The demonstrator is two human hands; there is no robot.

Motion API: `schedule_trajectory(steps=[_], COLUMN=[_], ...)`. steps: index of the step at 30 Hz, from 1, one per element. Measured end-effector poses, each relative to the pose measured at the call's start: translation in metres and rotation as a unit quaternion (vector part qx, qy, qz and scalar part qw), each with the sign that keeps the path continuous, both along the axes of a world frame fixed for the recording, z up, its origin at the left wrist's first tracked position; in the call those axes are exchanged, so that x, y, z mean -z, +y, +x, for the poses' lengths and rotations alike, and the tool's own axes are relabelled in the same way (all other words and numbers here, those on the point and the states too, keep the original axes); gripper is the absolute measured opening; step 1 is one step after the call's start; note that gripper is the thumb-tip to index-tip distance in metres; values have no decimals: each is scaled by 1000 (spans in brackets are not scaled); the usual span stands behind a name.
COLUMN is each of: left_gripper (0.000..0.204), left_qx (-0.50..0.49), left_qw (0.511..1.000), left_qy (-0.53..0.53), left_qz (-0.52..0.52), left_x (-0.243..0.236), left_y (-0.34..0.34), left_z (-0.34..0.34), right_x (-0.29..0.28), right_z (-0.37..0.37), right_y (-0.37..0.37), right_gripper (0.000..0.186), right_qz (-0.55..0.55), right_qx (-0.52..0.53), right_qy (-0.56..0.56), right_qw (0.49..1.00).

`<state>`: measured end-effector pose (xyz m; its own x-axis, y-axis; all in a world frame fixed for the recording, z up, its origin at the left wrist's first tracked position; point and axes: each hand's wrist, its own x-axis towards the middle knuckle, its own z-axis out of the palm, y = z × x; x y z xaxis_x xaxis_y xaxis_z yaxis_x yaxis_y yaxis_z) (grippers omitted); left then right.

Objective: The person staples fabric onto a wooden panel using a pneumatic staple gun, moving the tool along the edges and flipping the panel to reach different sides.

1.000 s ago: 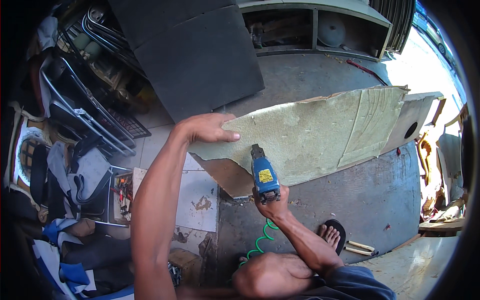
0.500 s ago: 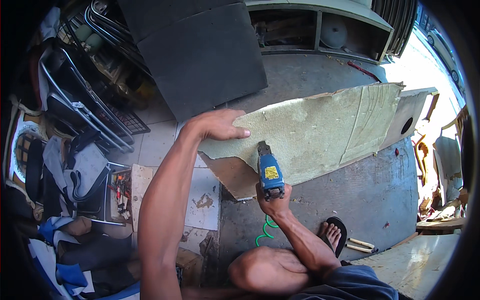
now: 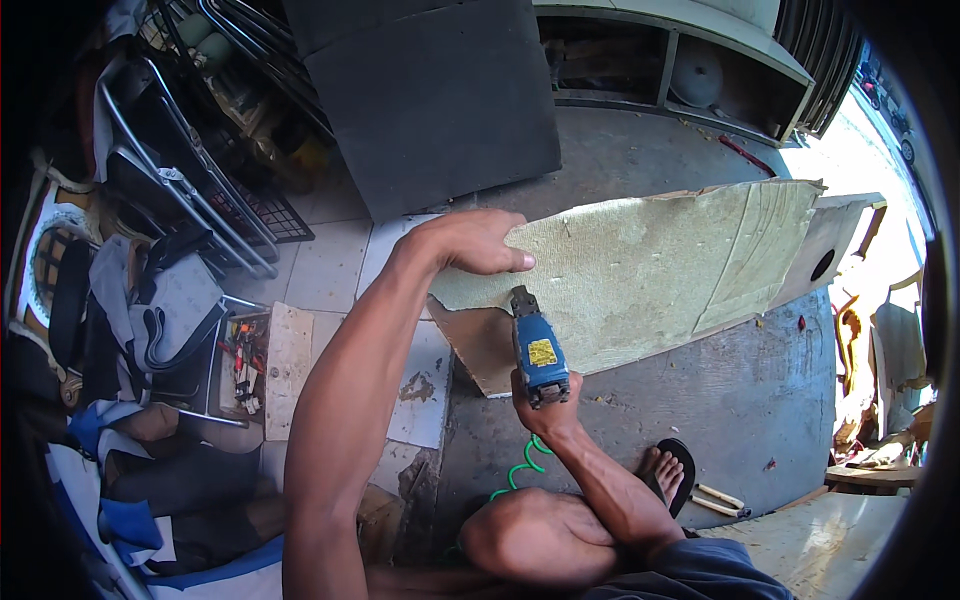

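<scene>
A pale yellowish sheet of padding or fabric [image 3: 650,260], worn at its edges, lies over a long brown board [image 3: 475,345]. My left hand [image 3: 475,240] grips the far left edge of both, thumb on top and fingers hidden over the edge. In my right hand [image 3: 562,408] is a blue staple gun [image 3: 536,340] with a yellow label, held by its handle. Its dark nose points at the sheet's uneven left edge, just below my left thumb; whether it touches cannot be made out. A green coiled hose [image 3: 520,466] hangs below my right hand.
Folded metal-framed chairs [image 3: 170,175] and a tray of small tools [image 3: 245,365] stand at the left. Beyond the board are a dark panel [image 3: 430,110] and a low cabinet [image 3: 665,70]. Pincers [image 3: 720,500] lie near my sandalled foot [image 3: 668,475].
The staple gun's nose has shifted left along the sheet, closer to its uneven left edge. My left hand keeps its hold on the board. The whole view has shifted slightly.
</scene>
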<state>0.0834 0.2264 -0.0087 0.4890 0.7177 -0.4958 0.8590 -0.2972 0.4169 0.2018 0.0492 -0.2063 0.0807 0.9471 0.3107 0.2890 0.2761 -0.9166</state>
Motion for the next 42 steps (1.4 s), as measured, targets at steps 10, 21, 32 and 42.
schedule_trajectory(steps=[10, 21, 32, 42], left_gripper=[62, 60, 56, 75], left_qx=[0, 9, -19, 18], left_qw=[1000, 999, 997, 996], left_qy=[-2, 44, 30, 57], left_qz=[-5, -14, -70, -66], left_x=[3, -4, 12, -3], left_y=[0, -5, 4, -6], left_z=[0, 5, 0, 2], right_x=[-6, 1, 0, 5], right_z=[-17, -37, -62, -70], right_y=[-9, -12, -22, -26], right_gripper=[44, 40, 22, 42], right_qz=[13, 12, -1, 11], right_qx=[-54, -25, -72, -87], right_qy=[-11, 1, 10, -9], right_qw=[998, 1000, 997, 996])
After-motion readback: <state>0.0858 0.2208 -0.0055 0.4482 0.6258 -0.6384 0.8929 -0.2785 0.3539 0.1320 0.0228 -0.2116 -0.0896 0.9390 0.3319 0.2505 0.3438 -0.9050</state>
